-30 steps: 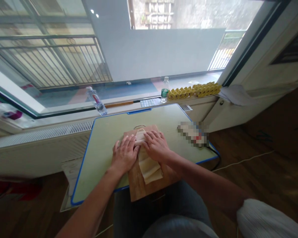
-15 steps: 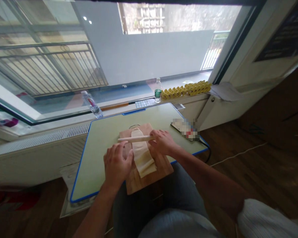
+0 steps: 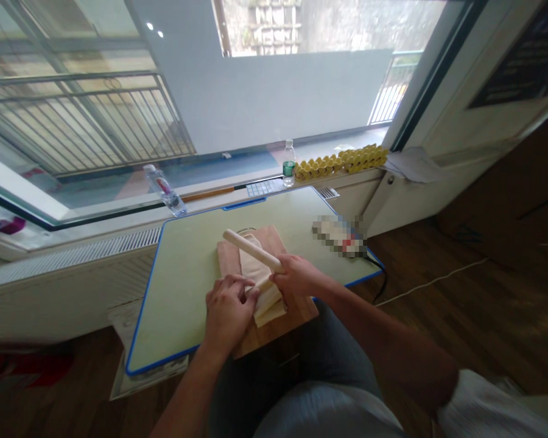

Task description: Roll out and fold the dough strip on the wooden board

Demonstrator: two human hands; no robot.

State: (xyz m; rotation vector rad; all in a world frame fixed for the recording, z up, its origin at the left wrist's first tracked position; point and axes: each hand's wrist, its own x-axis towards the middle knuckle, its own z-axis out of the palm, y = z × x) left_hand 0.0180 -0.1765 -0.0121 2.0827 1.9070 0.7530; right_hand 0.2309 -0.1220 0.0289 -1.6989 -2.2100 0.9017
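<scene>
A pale folded strip of dough (image 3: 261,286) lies along a wooden cutting board (image 3: 296,313) on a green table with a blue rim (image 3: 182,267). My right hand (image 3: 296,277) grips one end of a thin wooden rolling pin (image 3: 251,249), whose free end points up and to the left, lifted off the dough. My left hand (image 3: 228,310) rests on the near left part of the dough and board, fingers bent and pressing down.
A blurred flat object (image 3: 340,234) with a black cable lies at the table's right edge. On the window sill stand two plastic bottles (image 3: 164,190) (image 3: 289,164), a row of yellow egg trays (image 3: 342,162), a keypad-like pad (image 3: 261,188) and papers (image 3: 413,165). Wooden floor lies to the right.
The rolling pin was lying across the dough under both hands; my right hand has now lifted it at an angle. My left hand has moved onto the near part of the dough.
</scene>
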